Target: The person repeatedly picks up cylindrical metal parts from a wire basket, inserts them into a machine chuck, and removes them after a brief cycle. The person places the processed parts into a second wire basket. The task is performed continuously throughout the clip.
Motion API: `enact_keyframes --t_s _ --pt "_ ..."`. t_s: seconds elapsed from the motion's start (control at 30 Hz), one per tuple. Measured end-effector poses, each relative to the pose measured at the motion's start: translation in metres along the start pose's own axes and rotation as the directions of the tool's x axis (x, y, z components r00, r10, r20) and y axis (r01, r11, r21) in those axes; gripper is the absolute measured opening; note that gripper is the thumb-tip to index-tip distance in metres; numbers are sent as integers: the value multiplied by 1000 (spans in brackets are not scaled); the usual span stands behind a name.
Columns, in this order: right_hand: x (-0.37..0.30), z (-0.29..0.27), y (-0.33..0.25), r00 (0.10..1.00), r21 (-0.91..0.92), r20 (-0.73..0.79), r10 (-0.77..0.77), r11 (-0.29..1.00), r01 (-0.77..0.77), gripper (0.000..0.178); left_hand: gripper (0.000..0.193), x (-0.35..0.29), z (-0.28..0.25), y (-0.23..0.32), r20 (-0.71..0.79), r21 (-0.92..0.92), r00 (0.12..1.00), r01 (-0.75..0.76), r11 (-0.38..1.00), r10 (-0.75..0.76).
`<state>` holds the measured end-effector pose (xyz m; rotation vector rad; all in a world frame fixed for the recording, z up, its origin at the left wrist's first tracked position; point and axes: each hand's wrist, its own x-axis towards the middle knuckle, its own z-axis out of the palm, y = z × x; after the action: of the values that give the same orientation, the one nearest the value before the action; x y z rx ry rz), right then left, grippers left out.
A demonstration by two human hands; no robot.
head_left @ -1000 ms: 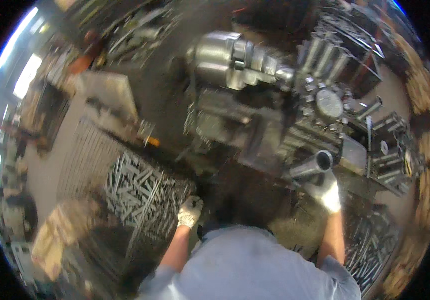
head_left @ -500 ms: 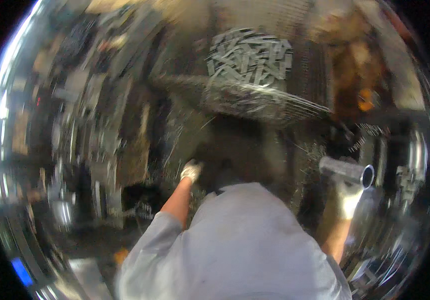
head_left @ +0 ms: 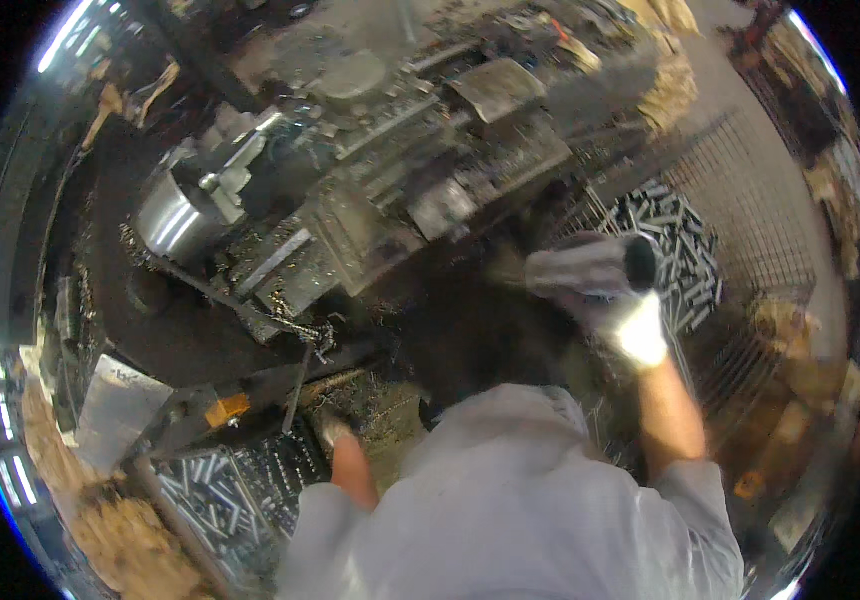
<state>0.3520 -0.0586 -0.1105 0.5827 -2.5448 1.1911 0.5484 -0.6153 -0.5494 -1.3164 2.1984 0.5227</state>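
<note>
My right hand (head_left: 638, 330), in a white work glove, grips a wide, hollow metal tube (head_left: 580, 268) from its near side. The tube lies roughly level, its dark open end toward the right, in front of a metal lathe (head_left: 350, 215). Shiny and round, the lathe's chuck (head_left: 178, 215) is at the left end, apart from both hands. My left hand (head_left: 334, 428), also gloved, hangs low beside a bin of small metal pieces (head_left: 212, 505). Its fingers are small and smeared, so I cannot make out their pose.
Behind the tube, a wire basket (head_left: 765, 225) contains many short metal rods (head_left: 672, 245). Metal shavings (head_left: 300, 330) hang off the lathe's front edge. An orange block (head_left: 227, 408) and a pale metal sheet (head_left: 122, 410) lie at the lower left. Brown sacking (head_left: 672, 80) sits far right.
The view has swung left, bringing the lathe in front and the rod basket to the right. My right hand has carried the tube up and inward; my left appears lower.
</note>
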Motion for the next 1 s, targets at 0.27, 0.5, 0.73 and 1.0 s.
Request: enact_keyframes --t_s 0.27,0.5,0.73,1.0 --pt "144 118 82 966 215 244 82 967 -136 54 44 -88 -76 -4 -792 -17 546 427 904 -273" --pt "242 54 113 647 -18 760 -69 992 127 53 54 -126 -183 58 -762 -603 463 -250 758 -453" --pt "423 97 29 631 219 564 -533 833 508 63 55 -89 -191 34 -671 -317 711 -19 948 -210" --pt "490 234 -24 -77 228 974 -215 910 346 42 58 -99 -74 51 -245 -957 897 -286 -58 -368"
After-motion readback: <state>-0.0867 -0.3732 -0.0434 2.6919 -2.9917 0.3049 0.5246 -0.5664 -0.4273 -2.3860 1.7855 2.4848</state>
